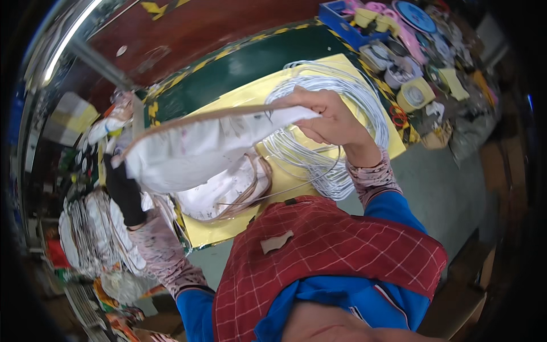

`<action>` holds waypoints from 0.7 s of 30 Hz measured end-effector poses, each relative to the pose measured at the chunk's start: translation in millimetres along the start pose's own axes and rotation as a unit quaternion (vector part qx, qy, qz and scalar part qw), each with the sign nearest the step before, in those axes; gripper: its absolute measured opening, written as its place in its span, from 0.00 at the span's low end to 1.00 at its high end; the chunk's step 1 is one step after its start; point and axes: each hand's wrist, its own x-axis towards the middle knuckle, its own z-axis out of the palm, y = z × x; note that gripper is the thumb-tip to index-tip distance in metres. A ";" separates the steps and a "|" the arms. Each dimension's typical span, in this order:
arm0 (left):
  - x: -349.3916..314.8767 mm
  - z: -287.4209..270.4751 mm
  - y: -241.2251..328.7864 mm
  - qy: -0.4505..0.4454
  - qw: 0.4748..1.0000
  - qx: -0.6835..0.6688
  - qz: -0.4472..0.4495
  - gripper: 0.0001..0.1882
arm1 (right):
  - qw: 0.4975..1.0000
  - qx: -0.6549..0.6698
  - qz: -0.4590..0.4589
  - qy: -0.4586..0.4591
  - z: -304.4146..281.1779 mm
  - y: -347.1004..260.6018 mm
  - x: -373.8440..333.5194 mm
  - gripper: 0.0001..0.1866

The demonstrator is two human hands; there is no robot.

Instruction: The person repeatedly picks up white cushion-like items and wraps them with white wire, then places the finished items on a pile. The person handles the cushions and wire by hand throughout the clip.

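Observation:
A white printed fabric piece with brown edging (188, 151) is stretched in the air between my hands. My right hand (330, 117), bare, pinches its right end. At the left end, my left hand (122, 191) wears a black glove and is closed on the edge, its fingertips partly hidden. Beneath lies a second white piece with brown edging (199, 200) on a yellow sheet (211, 232). Behind my right hand rests a big loose coil of pale cord (367, 117). One thin strand curves from below that hand toward the lower fabric piece.
The green table (242, 71) is edged with yellow-black tape. To the right are a blue tray (342, 25), red-handled scissors (399, 117) and assorted containers. Bundled white pieces (85, 233) hang at the left, near a metal post (102, 62).

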 end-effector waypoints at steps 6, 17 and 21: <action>-15.1 117.1 97.1 -0.092 0.987 0.123 0.036 0.15 | 0.997 0.024 0.072 -0.022 57.8 15.0 0.8 0.25; -17.0 83.4 63.2 -0.041 0.999 -0.008 -0.008 0.20 | 0.989 0.060 0.136 -0.014 39.3 -8.8 -4.2 0.17; -29.1 47.5 34.4 -0.054 0.996 -0.010 -0.077 0.23 | 0.977 0.137 0.165 -0.003 35.4 -11.0 -14.3 0.19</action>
